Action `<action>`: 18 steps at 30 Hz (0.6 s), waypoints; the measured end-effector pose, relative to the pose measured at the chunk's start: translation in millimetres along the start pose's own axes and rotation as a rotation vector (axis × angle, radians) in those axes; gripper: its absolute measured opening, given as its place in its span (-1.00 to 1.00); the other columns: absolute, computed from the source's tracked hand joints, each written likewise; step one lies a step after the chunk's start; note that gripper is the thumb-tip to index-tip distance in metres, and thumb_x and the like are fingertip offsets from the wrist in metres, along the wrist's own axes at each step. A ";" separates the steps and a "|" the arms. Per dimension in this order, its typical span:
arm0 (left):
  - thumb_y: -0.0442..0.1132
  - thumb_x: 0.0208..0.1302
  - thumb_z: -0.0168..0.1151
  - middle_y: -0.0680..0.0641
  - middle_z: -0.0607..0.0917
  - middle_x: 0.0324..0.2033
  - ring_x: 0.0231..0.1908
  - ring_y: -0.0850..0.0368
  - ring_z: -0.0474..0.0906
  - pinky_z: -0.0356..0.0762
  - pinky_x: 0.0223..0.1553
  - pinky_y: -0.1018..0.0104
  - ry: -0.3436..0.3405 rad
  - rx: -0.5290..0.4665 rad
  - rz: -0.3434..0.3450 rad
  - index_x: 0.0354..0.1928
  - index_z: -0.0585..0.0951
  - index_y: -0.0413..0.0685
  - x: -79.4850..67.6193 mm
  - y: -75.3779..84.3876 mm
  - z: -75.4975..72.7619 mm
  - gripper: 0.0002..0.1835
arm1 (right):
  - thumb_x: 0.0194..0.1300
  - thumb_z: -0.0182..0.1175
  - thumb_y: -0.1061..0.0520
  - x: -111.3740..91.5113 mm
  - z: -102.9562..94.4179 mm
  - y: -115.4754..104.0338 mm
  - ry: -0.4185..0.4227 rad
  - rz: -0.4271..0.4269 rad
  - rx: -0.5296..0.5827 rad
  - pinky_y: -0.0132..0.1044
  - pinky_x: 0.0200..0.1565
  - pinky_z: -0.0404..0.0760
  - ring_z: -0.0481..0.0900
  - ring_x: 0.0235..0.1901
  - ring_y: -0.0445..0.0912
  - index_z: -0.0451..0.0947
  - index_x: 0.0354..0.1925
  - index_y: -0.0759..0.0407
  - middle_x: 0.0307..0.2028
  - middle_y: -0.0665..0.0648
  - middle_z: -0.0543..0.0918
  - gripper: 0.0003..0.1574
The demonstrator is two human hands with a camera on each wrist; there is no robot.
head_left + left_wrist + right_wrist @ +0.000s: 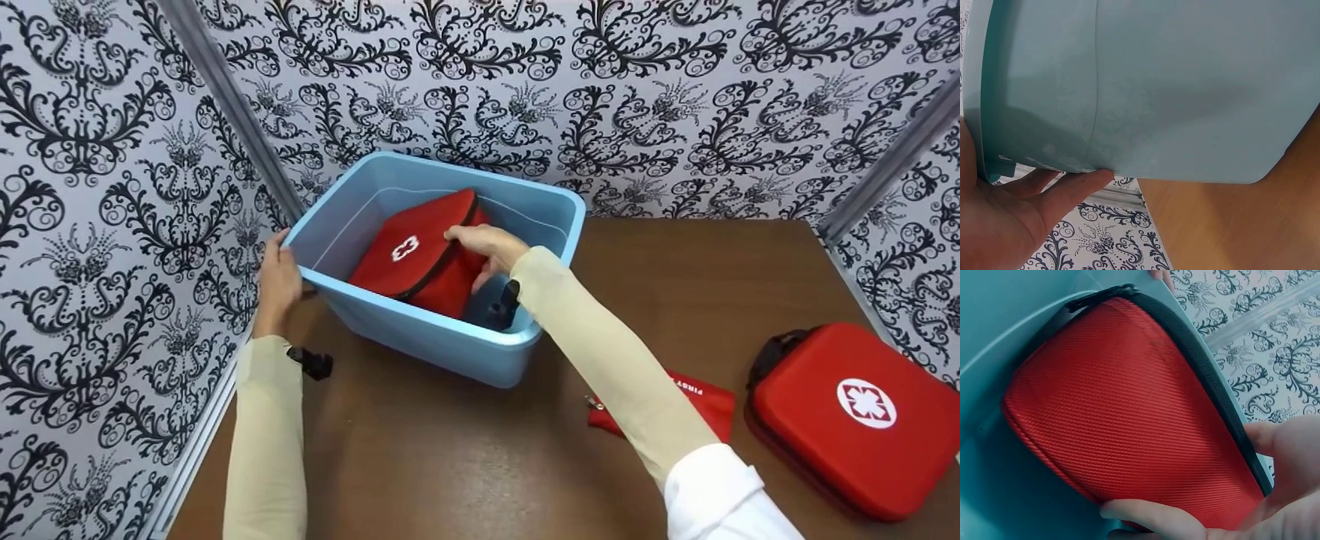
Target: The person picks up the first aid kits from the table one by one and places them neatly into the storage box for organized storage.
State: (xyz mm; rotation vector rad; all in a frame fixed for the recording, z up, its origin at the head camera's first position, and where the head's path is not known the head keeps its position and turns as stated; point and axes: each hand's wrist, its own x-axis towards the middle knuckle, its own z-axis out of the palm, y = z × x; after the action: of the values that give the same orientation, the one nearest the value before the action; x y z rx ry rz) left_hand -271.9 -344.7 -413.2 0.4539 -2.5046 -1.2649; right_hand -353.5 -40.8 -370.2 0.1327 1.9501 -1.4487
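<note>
A light blue plastic bin (420,330) stands tilted on the table. Inside it lies a red first aid bag (397,232) with a dark zipper edge and a white cross emblem. My right hand (491,247) reaches into the bin and grips this bag, thumb on its top edge and fingers along its side; the right wrist view shows its ribbed red side (1129,405). At the bin's left corner, my left hand (279,281) holds the rim. In the left wrist view, its fingers (1075,194) lie against the bin's outer wall (1185,101).
Partly hidden under my right forearm, a small red pouch (709,409) with white lettering lies on the brown table (450,465). A red hard first aid case (862,450) with a black handle sits at the right. Patterned walls (637,112) stand behind and at both sides.
</note>
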 end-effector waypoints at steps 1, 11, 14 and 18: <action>-0.12 0.44 -0.53 -0.29 0.23 0.31 0.25 -0.24 0.21 0.10 0.30 -0.08 -0.006 0.004 -0.005 0.38 0.08 0.05 -0.6 0.7 -0.3 -0.50 | 0.21 0.10 -0.10 0.2 -0.2 0.1 -0.005 0.007 0.006 0.12 -0.26 0.61 0.26 0.16 0.10 0.21 0.20 0.06 0.22 0.12 0.21 -0.36; -0.19 0.44 -0.48 -0.28 0.26 0.29 0.24 -0.22 0.22 0.11 0.29 -0.05 -0.009 -0.025 0.072 0.36 0.12 -0.03 -2.6 -1.2 -2.4 -0.51 | 0.08 0.18 -0.32 4.0 -2.9 0.2 0.002 0.073 -0.132 0.14 -0.24 0.60 0.41 0.05 0.32 0.07 0.31 0.00 0.28 0.14 0.15 -0.04; -0.21 0.43 -0.48 -0.29 0.27 0.28 0.23 -0.22 0.23 0.13 0.28 -0.06 -0.013 -0.032 0.078 0.36 0.12 -0.05 -2.9 -1.1 -2.3 -0.51 | 0.00 0.21 -0.38 5.1 -4.1 0.0 0.014 0.093 -0.176 0.13 -0.19 0.59 0.42 0.03 0.36 0.04 0.33 -0.02 0.30 0.14 0.15 0.06; -0.18 0.44 -0.48 -0.28 0.29 0.27 0.22 -0.21 0.25 0.14 0.27 -0.06 -0.012 -0.028 0.065 0.36 0.13 -0.03 -2.2 -0.9 -2.6 -0.51 | 0.03 0.25 -0.30 7.4 -4.4 -0.3 0.013 0.093 -0.180 0.08 -0.22 0.62 0.40 0.09 0.26 0.09 0.29 0.02 0.27 0.13 0.20 -0.01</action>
State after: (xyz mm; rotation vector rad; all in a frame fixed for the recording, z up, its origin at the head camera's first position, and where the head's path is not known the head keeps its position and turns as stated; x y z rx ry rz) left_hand -268.8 -346.2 -412.7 0.3560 -2.4866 -1.2798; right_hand -361.3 -39.4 -373.6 0.1490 2.0462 -1.2102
